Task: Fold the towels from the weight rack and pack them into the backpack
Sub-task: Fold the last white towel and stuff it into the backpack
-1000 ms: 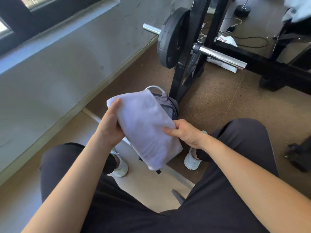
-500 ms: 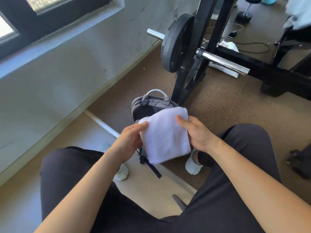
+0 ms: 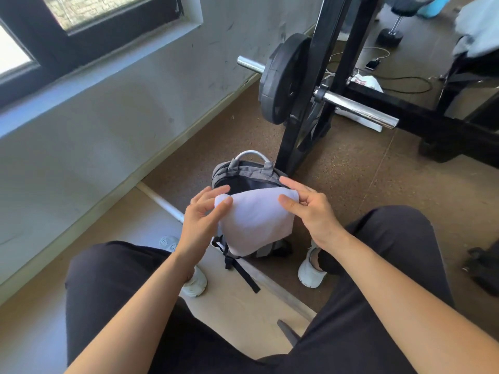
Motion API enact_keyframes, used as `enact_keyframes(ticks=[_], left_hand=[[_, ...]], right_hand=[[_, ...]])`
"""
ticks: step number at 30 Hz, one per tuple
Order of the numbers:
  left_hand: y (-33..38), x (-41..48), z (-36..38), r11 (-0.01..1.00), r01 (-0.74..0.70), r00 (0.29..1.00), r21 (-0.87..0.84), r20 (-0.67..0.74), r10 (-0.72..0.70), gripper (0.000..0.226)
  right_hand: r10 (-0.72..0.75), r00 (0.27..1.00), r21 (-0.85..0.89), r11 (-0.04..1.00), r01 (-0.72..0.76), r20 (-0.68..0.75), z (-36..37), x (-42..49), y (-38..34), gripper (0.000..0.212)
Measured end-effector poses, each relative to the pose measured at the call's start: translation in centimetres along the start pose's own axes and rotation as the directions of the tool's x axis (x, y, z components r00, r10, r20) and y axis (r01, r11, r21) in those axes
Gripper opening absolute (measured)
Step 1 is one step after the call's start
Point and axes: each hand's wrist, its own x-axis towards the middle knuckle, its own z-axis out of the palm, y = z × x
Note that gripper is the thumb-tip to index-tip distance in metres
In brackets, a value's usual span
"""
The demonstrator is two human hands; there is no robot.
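Note:
A folded white towel point(image 3: 253, 222) hangs in front of me between my knees. My left hand point(image 3: 201, 221) pinches its upper left corner, thumb in front and fingers behind. My right hand point(image 3: 314, 215) pinches the upper right corner the same way. Right behind and below the towel stands a grey backpack point(image 3: 244, 170) on the floor, its top unzipped and its dark inside showing. The towel covers most of the backpack's front. Another pale towel point(image 3: 479, 25) lies draped over black equipment at the top right.
A black weight rack point(image 3: 321, 98) with a plate point(image 3: 283, 79) and a chrome bar point(image 3: 359, 109) stands just behind the backpack. The wall runs along the left. Cables, a phone and a dumbbell lie on the brown floor beyond. My white shoes flank the backpack.
The towel went from a long tilted strip to a shorter fold held upright. Both hands shifted to its top corners and brought it close over the backpack's open top.

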Motion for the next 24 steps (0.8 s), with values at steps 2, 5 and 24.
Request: enact_keyframes(ticks=[2, 5, 24], left_hand=[[0.3, -0.3, -0.1, 0.985, 0.029, 0.998, -0.172, 0.068, -0.017, 0.049], [0.6, -0.5, -0.1, 0.956, 0.057, 0.992, -0.287, 0.124, -0.022, 0.085], [-1.2, 0.0, 0.7, 0.898, 0.334, 0.921, -0.286, 0.302, -0.247, 0.07]], right_hand=[[0.067, 0.995, 0.233, 0.969, -0.083, 0.076, -0.1, -0.5, -0.6, 0.043], [0.153, 0.979, 0.436, 0.878, -0.197, 0.135, -0.2, -0.9, -1.0, 0.042], [0.093, 0.975, -0.009, 0.996, -0.093, 0.202, -0.2, -0.2, 0.3, 0.063]])
